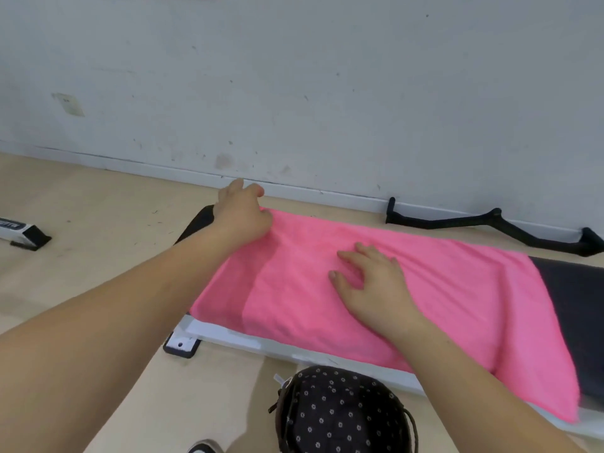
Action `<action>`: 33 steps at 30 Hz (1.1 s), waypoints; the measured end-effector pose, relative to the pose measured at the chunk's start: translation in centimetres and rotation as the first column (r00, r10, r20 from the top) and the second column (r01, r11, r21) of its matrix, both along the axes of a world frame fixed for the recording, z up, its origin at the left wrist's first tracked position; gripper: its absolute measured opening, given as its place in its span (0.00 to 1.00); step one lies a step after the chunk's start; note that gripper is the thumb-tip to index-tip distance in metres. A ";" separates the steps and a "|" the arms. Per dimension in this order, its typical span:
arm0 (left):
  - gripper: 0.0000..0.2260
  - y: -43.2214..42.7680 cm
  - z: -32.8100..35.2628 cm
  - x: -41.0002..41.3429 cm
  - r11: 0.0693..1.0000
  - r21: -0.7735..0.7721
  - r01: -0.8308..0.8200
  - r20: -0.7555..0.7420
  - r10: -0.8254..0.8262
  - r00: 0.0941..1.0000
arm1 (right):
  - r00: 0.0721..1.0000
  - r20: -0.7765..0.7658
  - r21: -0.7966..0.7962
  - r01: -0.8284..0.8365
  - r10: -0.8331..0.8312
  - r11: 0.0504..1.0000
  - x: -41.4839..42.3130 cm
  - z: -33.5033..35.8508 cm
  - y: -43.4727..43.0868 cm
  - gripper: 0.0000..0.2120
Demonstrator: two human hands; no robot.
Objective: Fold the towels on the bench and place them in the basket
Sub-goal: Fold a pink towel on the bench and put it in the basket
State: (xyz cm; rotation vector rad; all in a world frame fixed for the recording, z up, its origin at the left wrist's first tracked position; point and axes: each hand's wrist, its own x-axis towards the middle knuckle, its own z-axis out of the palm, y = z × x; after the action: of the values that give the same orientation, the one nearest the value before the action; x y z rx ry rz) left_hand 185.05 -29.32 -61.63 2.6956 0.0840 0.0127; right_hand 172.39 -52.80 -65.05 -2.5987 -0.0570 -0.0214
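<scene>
Broadly, the wall (pixel 294 76) and the pale floor (pixel 81 197) take up most of the view, and across the floor a dark padded counter (pixel 575 289) on a white frame is set parallel to the wall. Over most of its length a pink towel (pixel 457 289) is spread, with a doubled layer visible toward its left end. Just in front of the counter, a dark floral-lined basket (pixel 340 416) is seen (its inside is not shown). A black bar handle (pixel 490 220) is left lying against the skirting.

The right hand (pixel 372 286) is laid flat on the towel, fingers spread and grasping nothing. The left hand (pixel 242 214) is closed in a grip on the towel's far left corner.

The fold appears to be in hand. It is best done with the flat palm kept as an anchor while the pinched corner is carried over evenly, edges being matched before the crease is pressed.
</scene>
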 end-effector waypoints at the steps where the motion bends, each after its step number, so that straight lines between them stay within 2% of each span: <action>1: 0.24 -1.7 0.3 -0.8 0.998 -0.023 0.064 0.038 -0.063 0.997 | 0.999 0.039 0.048 0.013 -0.015 0.999 -0.3 0.3 -0.7 0.22; 3: 0.23 -5.2 0.5 -3.0 0.977 -0.052 0.205 0.061 -0.202 0.977 | 0.995 0.098 0.095 0.024 -0.034 0.995 -1.1 0.9 -2.3 0.19; 6: 0.22 -10.8 0.2 -7.0 0.912 -0.070 0.403 0.050 -0.400 0.915 | 0.991 0.103 0.076 0.082 -0.089 0.994 -3.1 1.9 -5.4 0.16; 11: 0.15 -19.2 -0.4 -12.7 0.752 -0.036 0.658 0.156 -0.646 0.747 | 0.922 0.076 -0.081 0.384 -0.379 0.920 -6.9 3.5 -13.1 0.08; 15: 0.09 -25.3 -0.9 -15.9 0.636 -0.120 0.762 0.171 -0.743 0.647 | 0.806 -0.064 -0.160 0.574 -0.588 0.803 -9.8 3.6 -19.8 0.15; 17: 0.06 -27.2 -1.6 -16.6 0.644 -0.131 0.754 0.139 -0.741 0.657 | 0.769 -0.164 -0.129 0.604 -0.617 0.787 -10.9 3.1 -21.6 0.17; 20: 0.03 -28.4 -2.7 -16.6 0.715 -0.226 0.662 0.111 -0.656 0.746 | 0.774 -0.266 -0.016 0.592 -0.574 0.806 -11.4 2.4 -22.1 0.18; 23: 0.03 -28.7 -3.3 -16.2 0.737 -0.242 0.631 0.102 -0.627 0.772 | 0.811 -0.246 0.103 0.567 -0.532 0.817 -11.0 2.2 -21.8 0.16; 26: 0.04 -28.8 -3.3 -16.3 0.744 -0.267 0.613 0.079 -0.617 0.783 | 0.802 -0.185 0.259 0.597 -0.568 0.759 -11.1 2.9 -22.8 0.09; 28: 0.10 -29.0 -3.3 -16.6 0.750 -0.267 0.605 0.059 -0.614 0.787 | 0.772 -0.211 0.233 0.636 -0.600 0.736 -11.5 3.2 -24.0 0.03; 31: 0.18 -29.4 -3.2 -17.1 0.754 -0.205 0.624 0.054 -0.628 0.776 | 0.746 -0.271 -0.004 0.631 -0.609 0.776 -12.6 3.4 -25.0 0.10; 33: 0.22 -29.3 -3.3 -18.1 0.750 -0.107 0.652 0.074 -0.648 0.758 | 0.763 -0.307 0.084 0.617 -0.569 0.783 -13.0 3.3 -24.7 0.11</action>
State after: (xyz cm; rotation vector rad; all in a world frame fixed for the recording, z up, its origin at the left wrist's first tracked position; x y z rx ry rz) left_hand 166.99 -58.64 -64.93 2.4481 -0.8456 -0.1579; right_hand 159.37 -77.54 -61.71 -2.3031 0.8396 0.0897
